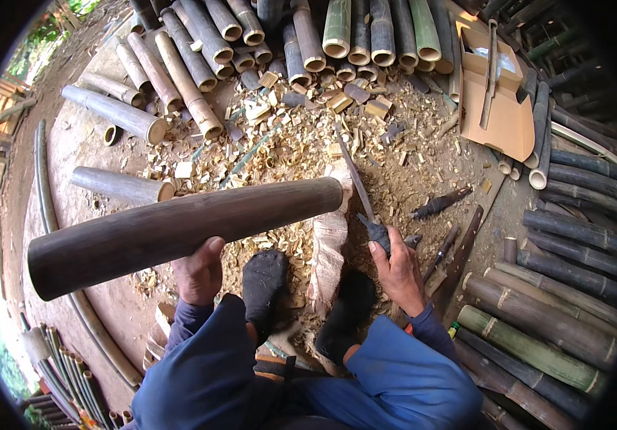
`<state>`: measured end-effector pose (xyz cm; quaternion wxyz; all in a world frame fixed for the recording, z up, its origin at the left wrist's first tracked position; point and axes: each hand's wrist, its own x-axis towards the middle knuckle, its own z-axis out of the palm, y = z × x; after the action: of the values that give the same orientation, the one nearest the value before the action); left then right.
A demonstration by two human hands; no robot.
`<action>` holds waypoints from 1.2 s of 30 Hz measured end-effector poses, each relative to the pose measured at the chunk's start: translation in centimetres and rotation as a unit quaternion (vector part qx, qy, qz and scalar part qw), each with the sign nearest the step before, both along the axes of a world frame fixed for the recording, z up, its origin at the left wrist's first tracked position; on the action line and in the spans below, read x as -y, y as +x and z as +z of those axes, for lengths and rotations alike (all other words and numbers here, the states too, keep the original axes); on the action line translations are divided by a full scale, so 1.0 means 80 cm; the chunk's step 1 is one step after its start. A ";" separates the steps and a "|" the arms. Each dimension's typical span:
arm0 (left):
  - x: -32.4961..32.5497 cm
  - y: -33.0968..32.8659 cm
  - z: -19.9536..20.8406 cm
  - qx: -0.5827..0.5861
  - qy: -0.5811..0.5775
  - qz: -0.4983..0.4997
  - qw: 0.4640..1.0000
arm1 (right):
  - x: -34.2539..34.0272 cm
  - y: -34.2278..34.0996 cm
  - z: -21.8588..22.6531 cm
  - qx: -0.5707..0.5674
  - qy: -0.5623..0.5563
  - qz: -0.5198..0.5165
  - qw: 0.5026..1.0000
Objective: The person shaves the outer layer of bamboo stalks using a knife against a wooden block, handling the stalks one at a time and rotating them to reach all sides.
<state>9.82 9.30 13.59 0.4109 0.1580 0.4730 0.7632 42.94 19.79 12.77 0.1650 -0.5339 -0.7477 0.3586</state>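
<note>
**Long, smooth, dark-brown bamboo tube (179, 228) lies crosswise to a slim grey metal knife (353, 175) at its right end**

The tube runs sideways in front of the person, its left end lower in view and its right end higher and a little farther out. The left hand (199, 274) grasps it from the near side around the middle, thumb pressed against the wall; the other fingers are mostly hidden, so their wrap cannot be told.

The right hand (400, 272) is clenched around the knife's black, cloth-like wrapped handle (376, 233), to the right of the tube and nearer the person than its right end. From there the blade points away from the person, tip leaning left, passing just beside that end; whether metal touches bamboo cannot be told.

So the tube's right end lies ahead and to the left of the right hand, which is the nearer of the two to it. That end appears over the top of a pale, rough-cut wooden block (330, 247) between the feet, though contact is unclear. Curled yellowish wood shavings (280, 240) cover the ground around it.
</note>
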 end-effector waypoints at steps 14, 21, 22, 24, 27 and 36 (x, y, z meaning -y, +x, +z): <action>0.007 0.002 -0.025 -0.099 -0.079 0.000 0.992 | -0.016 -0.042 0.033 -0.108 0.151 0.007 0.983; -0.013 -0.001 -0.007 -0.164 -0.073 -0.069 0.981 | -0.035 -0.057 0.001 0.067 0.046 0.047 0.996; -0.013 0.001 -0.007 -0.138 -0.065 -0.058 0.987 | -0.037 -0.066 0.030 0.038 0.044 0.046 0.997; -0.012 0.006 -0.009 -0.114 -0.064 -0.059 0.990 | -0.032 -0.069 0.069 -0.025 0.116 0.028 0.993; -0.006 -0.007 -0.003 -0.204 -0.094 -0.067 0.972 | -0.028 -0.071 0.049 -0.032 0.150 0.016 0.988; -0.015 -0.001 -0.004 -0.240 -0.131 -0.121 0.954 | -0.029 -0.046 0.025 0.081 -0.013 -0.003 0.997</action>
<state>9.73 10.49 13.30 0.3911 0.3377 0.6307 0.5789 39.25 22.10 14.78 0.0980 -0.5656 -0.7523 0.3232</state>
